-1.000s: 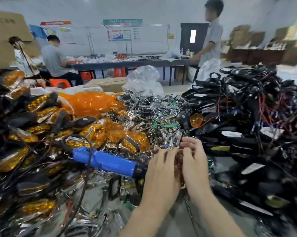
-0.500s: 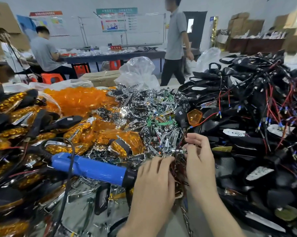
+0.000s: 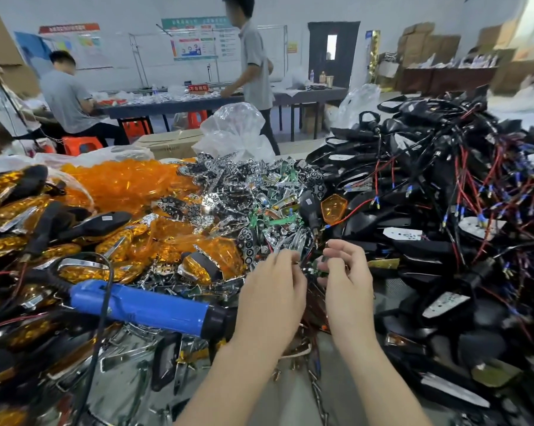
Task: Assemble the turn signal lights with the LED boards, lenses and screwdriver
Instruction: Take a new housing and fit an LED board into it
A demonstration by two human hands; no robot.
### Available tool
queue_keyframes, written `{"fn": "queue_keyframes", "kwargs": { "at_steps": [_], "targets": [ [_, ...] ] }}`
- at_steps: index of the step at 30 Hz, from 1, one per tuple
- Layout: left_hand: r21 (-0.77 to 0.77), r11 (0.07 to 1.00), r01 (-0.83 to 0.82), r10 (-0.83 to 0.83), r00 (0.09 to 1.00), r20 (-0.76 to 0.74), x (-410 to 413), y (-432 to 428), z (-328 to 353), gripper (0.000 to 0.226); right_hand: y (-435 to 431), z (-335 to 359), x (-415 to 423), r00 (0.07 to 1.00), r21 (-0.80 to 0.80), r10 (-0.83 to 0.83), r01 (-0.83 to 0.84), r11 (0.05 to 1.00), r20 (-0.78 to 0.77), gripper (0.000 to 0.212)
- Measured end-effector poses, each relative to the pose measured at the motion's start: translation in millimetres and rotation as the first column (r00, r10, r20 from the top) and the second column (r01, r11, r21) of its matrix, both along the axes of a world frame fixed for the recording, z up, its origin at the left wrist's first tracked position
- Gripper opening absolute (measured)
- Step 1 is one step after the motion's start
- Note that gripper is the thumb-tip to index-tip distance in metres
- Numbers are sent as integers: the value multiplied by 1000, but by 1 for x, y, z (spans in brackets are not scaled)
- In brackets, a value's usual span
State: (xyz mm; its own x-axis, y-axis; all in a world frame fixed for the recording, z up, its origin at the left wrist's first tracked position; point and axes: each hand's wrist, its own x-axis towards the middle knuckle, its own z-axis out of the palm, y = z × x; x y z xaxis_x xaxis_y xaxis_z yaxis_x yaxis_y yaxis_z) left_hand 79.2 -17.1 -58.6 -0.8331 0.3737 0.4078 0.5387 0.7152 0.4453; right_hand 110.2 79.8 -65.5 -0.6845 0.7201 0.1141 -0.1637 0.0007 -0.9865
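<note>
Both hands work just past the dark tip end of the blue screwdriver (image 3: 143, 305). It lies on its side across the clutter on the counter (image 3: 290, 407), close enough to grab once parts are mated. The left hand (image 3: 272, 290) and right hand (image 3: 345, 281) face each other with fingers curled inward, pinching a small green board (image 3: 317, 269) with thin wires between them. The part is tiny and half hidden by fingertips, so it is probably an LED board being freed from the tangle or turned the right way round. Beyond the screwdriver sits a heap of orange lenses (image 3: 127, 186), and next to that a shiny pile of boards and reflectors (image 3: 253, 204). To the screwdriver's right, past the hands, black housings (image 3: 428, 216) with red wires are stacked, so every part is within reach.
</note>
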Motion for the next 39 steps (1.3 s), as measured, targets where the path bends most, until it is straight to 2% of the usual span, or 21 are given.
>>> {"fn": "queue_keyframes", "kwargs": {
  "at_steps": [7,11,13,15,17,20,24,27,29,31,33,35,36,39],
  "targets": [
    [-230,971,-59,83,992,93,-37,37,14,27,1,0,0,1000,-59,3,-4,998,-20,32],
    [-203,977,-70,101,984,148,-42,45,16,19,2,3,2,1000,-54,19,-20,998,-12,32],
    [-90,993,-71,90,970,228,-45,43,20,21,2,4,2,1000,-38,14,-14,999,-7,32],
    [128,988,-81,32,937,348,-47,40,29,24,1,5,4,1000,-11,8,-8,1000,-13,32],
    [388,915,-109,-79,896,437,-48,37,46,23,0,5,5,1000,14,10,-10,1000,-14,33],
    [609,780,-142,-161,895,415,-45,28,84,16,-2,7,6,999,4,38,-37,999,-33,35],
    [722,691,-13,-287,913,291,-29,3,127,16,-3,11,8,981,-54,167,-173,983,-100,30],
    [743,665,77,-413,867,280,-9,-24,138,21,-4,16,7,916,-220,342,-386,896,-210,22],
    [758,647,80,-522,771,364,4,-41,129,27,-5,21,6,864,-390,407,-499,774,-296,46],
    [718,693,68,-546,699,461,13,-56,110,27,-7,23,6,825,-465,426,-563,683,-372,65],
    [680,733,19,-507,682,527,16,-67,86,26,-8,20,8,795,-461,417,-600,654,-441,56],
    [600,800,-10,-385,758,526,15,-75,65,28,-10,18,9,799,-450,389,-587,673,-459,39],
    [530,848,14,-316,816,484,15,-79,55,29,-11,16,9,815,-447,383,-565,694,-435,38],
    [345,932,108,-225,921,318,20,-89,34,24,-16,15,8,866,-461,381,-496,736,-324,50]
  ]
}}
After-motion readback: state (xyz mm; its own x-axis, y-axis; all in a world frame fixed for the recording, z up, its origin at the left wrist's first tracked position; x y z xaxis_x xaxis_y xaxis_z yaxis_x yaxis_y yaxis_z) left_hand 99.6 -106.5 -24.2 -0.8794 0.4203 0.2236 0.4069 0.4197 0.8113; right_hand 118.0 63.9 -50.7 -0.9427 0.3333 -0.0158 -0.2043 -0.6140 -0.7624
